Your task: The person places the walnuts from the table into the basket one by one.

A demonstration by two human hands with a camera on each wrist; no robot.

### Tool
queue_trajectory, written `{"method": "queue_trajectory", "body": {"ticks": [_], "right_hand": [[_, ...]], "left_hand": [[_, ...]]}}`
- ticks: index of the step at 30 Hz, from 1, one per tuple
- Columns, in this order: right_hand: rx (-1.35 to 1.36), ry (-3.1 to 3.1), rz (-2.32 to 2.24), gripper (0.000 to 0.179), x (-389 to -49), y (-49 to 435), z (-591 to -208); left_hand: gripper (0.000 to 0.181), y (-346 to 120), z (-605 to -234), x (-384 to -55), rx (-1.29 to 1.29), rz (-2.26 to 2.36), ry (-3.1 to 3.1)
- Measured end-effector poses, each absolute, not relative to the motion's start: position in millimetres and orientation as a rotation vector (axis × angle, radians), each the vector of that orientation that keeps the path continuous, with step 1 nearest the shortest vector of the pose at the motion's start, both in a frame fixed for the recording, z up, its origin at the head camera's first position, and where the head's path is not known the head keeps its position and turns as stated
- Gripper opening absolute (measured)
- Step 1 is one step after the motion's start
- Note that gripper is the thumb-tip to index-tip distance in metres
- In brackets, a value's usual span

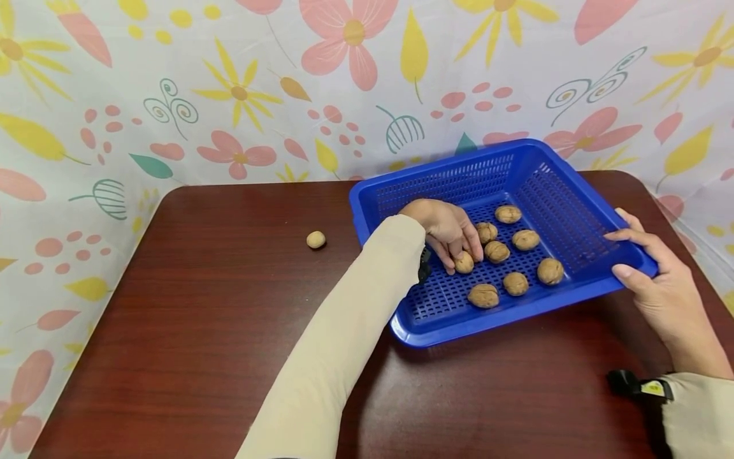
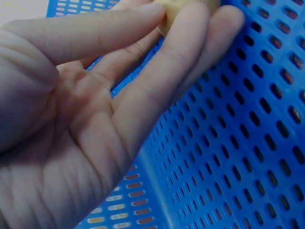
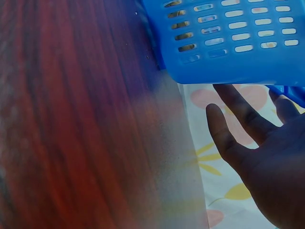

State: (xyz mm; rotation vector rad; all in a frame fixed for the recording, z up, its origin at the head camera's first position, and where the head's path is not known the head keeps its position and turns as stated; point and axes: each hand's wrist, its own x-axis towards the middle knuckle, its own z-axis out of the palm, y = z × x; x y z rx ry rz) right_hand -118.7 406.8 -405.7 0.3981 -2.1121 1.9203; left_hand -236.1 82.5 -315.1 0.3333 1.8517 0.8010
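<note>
A blue plastic basket (image 1: 441, 325) with perforated walls and floor stands on the table, several brown walnuts (image 1: 483, 296) lying in it. Inside, toward its left side, my left hand (image 1: 444, 226) pinches a pale walnut (image 1: 463, 262) between thumb and fingers, close to the basket floor. The left wrist view shows the same walnut (image 2: 188, 8) at the fingertips, partly covered by them. My right hand (image 1: 665, 280) grips the basket's right corner, thumb and fingers on either side of the rim. Outside the basket, a small pale round nut (image 1: 316, 240) lies to its left.
The dark red wooden table (image 1: 229, 331) has its back edge against a flower-printed cloth (image 1: 229, 95). At the right, the basket comes close to the table's edge, seen also in the right wrist view beside the table surface (image 3: 86, 133).
</note>
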Motion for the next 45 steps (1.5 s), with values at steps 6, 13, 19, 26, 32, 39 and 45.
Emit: {"method": "queue_trajectory", "body": {"ticks": [6,13,19,26,32,39,45], "right_hand": [[0.402,-2.136,1.882,0.037,-117,407,-407],[0.400,-2.170,1.880,0.038,-112,406,-406],[0.415,-2.149,1.908,0.038,-112,405,-404],[0.428,-2.111,1.959,0.038,-112,404,-404],[0.433,-2.112,1.941,0.038,-112,406,-407],[0.457,-2.057,2.000,0.039,-114,406,-406],[0.435,-2.076,1.992,0.039,-115,406,-404]], "left_hand": [[0.036,77,-319,-242,0.402,0.830,1.827],[0.034,65,-308,-237,0.558,0.938,1.862],[0.032,28,-276,-210,0.787,1.097,2.002],[0.032,-61,-272,-179,0.856,1.465,2.095],[0.032,-134,-294,-153,0.612,1.539,2.276],[0.033,-175,-326,-121,0.488,1.602,2.308],[0.037,-187,-348,-126,0.406,1.684,2.289]]}}
